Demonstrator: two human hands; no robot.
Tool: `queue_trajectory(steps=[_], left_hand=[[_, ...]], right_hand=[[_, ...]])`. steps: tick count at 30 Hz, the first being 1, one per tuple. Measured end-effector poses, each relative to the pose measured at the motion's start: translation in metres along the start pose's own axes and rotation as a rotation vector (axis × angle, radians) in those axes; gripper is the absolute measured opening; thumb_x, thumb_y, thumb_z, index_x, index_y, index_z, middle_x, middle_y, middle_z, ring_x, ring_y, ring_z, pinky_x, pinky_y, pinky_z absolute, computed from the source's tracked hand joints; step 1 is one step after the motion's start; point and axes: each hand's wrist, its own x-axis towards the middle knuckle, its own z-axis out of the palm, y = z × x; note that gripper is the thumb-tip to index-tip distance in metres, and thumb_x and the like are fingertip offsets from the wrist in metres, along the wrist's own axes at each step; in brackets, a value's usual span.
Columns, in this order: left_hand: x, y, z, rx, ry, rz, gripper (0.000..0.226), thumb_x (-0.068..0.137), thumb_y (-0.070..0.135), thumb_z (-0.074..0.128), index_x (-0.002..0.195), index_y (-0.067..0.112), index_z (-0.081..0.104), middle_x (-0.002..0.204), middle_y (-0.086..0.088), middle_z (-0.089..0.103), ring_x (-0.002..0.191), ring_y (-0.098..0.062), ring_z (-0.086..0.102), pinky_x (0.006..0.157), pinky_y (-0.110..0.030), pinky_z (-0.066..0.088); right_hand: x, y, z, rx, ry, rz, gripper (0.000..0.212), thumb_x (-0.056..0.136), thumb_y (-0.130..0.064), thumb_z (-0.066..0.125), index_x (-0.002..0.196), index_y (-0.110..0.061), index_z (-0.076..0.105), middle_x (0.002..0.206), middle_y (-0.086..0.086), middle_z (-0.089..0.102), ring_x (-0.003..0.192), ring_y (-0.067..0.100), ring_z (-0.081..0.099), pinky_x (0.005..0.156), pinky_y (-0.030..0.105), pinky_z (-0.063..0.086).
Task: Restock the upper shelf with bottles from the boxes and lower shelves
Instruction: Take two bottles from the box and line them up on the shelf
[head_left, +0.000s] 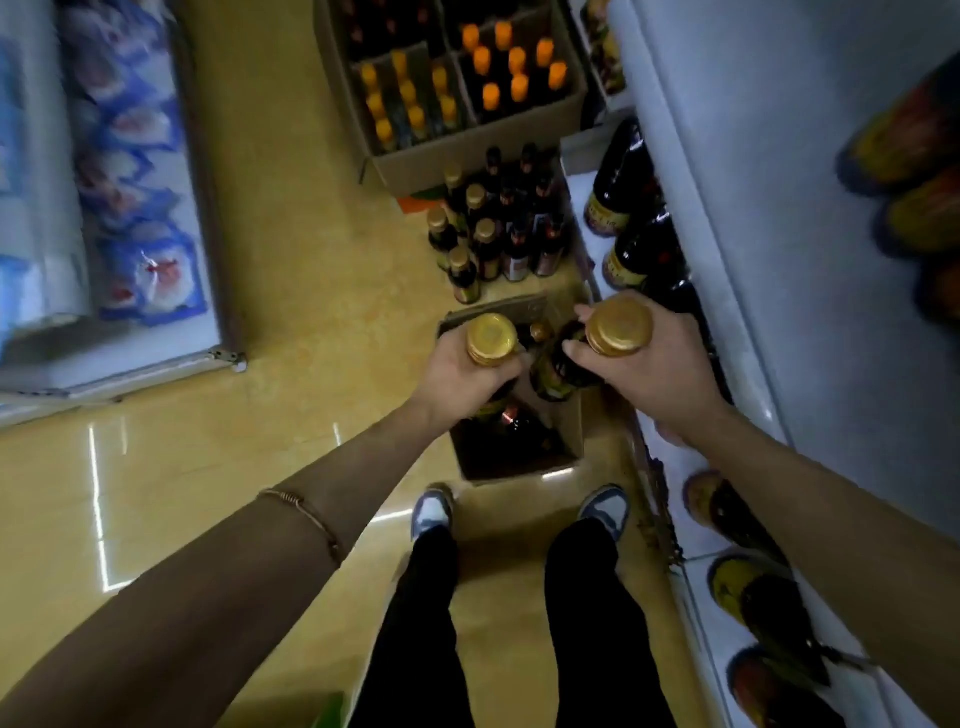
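I look straight down at an open cardboard box (571, 441) on the floor between my feet and the shelf. My left hand (462, 376) grips a dark bottle with a gold cap (492, 338) by its neck, above the box. My right hand (639, 364) grips a second dark gold-capped bottle (619, 325), held beside the first and a little nearer the shelf. More dark bottles (519, 431) stand inside the box. The white shelf unit (753, 218) runs along the right, with dark bottles (631, 254) lying on its lower level.
Several loose dark bottles (493, 228) stand on the yellow tiled floor beyond the box. Farther off, a large carton (467, 156) holds orange-capped bottles. A display of blue packets (140, 171) lines the left side. My shoes (434, 512) are right behind the box.
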Motion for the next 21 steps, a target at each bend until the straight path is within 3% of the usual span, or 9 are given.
queue_trajectory(steps=[2, 4, 9, 12, 14, 17, 21], left_hand=[[-0.015, 0.043, -0.014, -0.003, -0.014, 0.095, 0.018, 0.080, 0.021, 0.077, 0.072, 0.026, 0.061, 0.069, 0.020, 0.062, 0.067, 0.010, 0.057, 0.067, -0.006, 0.039], [-0.029, 0.086, -0.029, -0.003, -0.040, 0.191, 0.020, 0.080, 0.029, 0.076, 0.069, 0.026, 0.059, 0.067, 0.020, 0.061, 0.066, 0.009, 0.057, 0.066, -0.006, 0.039], [-0.062, 0.181, -0.057, 0.040, -0.162, 0.461, 0.023, 0.080, 0.024, 0.077, 0.066, 0.027, 0.060, 0.063, 0.018, 0.063, 0.067, 0.003, 0.060, 0.066, -0.013, 0.042], [-0.078, 0.234, -0.070, 0.045, -0.189, 0.613, 0.032, 0.077, 0.036, 0.077, 0.064, 0.013, 0.059, 0.059, 0.013, 0.059, 0.061, -0.004, 0.056, 0.060, -0.024, 0.043], [-0.088, 0.268, -0.077, 0.037, -0.210, 0.695, 0.047, 0.074, 0.041, 0.074, 0.064, -0.002, 0.057, 0.059, -0.007, 0.057, 0.059, -0.017, 0.053, 0.060, -0.032, 0.042], [-0.106, 0.318, -0.088, 0.062, -0.271, 0.766, 0.029, 0.073, 0.029, 0.074, 0.059, 0.006, 0.064, 0.062, -0.006, 0.066, 0.061, -0.015, 0.062, 0.064, -0.028, 0.047], [-0.136, 0.378, -0.097, 0.052, -0.339, 0.855, 0.016, 0.072, 0.017, 0.072, 0.059, 0.009, 0.068, 0.063, -0.003, 0.071, 0.066, -0.018, 0.067, 0.071, -0.036, 0.053]], right_hand=[[-0.009, -0.033, -0.026, -0.015, 0.045, -0.023, 0.034, 0.070, -0.035, 0.083, 0.095, -0.014, 0.072, 0.094, -0.002, 0.074, 0.081, 0.005, 0.066, 0.080, 0.026, 0.054], [-0.020, -0.068, -0.049, -0.058, 0.116, -0.052, 0.032, 0.071, -0.032, 0.083, 0.095, -0.012, 0.073, 0.089, -0.003, 0.074, 0.082, 0.006, 0.066, 0.077, 0.024, 0.052], [-0.049, -0.152, -0.095, -0.091, 0.310, -0.091, 0.033, 0.071, -0.034, 0.083, 0.092, -0.010, 0.076, 0.084, 0.004, 0.075, 0.085, 0.017, 0.069, 0.077, 0.041, 0.055], [-0.069, -0.199, -0.118, -0.032, 0.398, -0.119, 0.039, 0.067, -0.040, 0.081, 0.086, -0.007, 0.074, 0.082, 0.007, 0.074, 0.082, 0.021, 0.070, 0.076, 0.048, 0.056], [-0.083, -0.230, -0.133, 0.042, 0.450, -0.113, 0.039, 0.062, -0.047, 0.073, 0.083, -0.014, 0.075, 0.080, -0.001, 0.074, 0.081, 0.013, 0.070, 0.076, 0.045, 0.057], [-0.097, -0.272, -0.156, 0.091, 0.563, -0.190, 0.038, 0.062, -0.038, 0.065, 0.078, -0.005, 0.071, 0.080, 0.007, 0.073, 0.082, 0.019, 0.069, 0.075, 0.042, 0.055], [-0.115, -0.320, -0.189, 0.190, 0.697, -0.315, 0.047, 0.056, -0.038, 0.063, 0.075, 0.006, 0.063, 0.080, 0.023, 0.069, 0.082, 0.037, 0.067, 0.078, 0.054, 0.054]])
